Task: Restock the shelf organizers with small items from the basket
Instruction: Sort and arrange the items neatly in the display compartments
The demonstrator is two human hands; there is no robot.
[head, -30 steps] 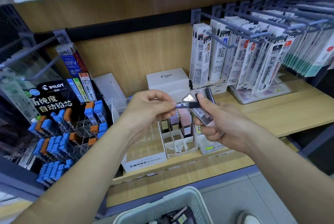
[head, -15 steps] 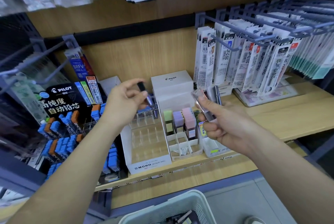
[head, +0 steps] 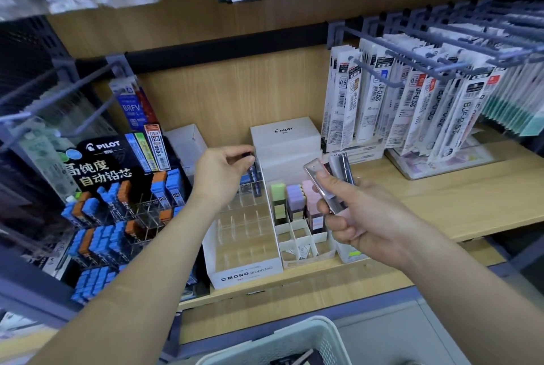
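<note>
First, lead display (head: 117, 188): a black Pilot rack stood at the left of the shelf, its slots holding blue and orange lead cases.
Left hand (head: 223, 170): it reached to the far end of the clear organizer, thumb and fingertips pinching a slim dark case.
Dark case (head: 251, 155): only its top showed past the fingertips, just left of the white Pilot box; whether its lower end sat in a compartment could not be told.
Clear organizer (head: 241, 273): a white-fronted box marked MONO, with clear dividers; a few dark cases stood in its far row, and the nearer compartments showed only the wood beneath.
Pilot box (head: 284, 135): white, closed, against the back panel, just beyond both organizers.
White divided organizer (head: 297, 244): touching the clear organizer's right side; green, lilac and pink cases (head: 278, 192) stood upright in its far cells.
Basket (head: 279, 341): pale, slotted, at the near edge below the shelf, with dark items inside.
Right hand (head: 362, 217): curled round a bundle of cases, thumb pressed across the front one.
Bundle of cases (head: 318, 176): clear and grey, fanned upward, held above the right end of the divided organizer.
Refill packs (head: 412, 99): hung in rows on grey hooks at the right.
Shelf (head: 456, 199): light wood.
</note>
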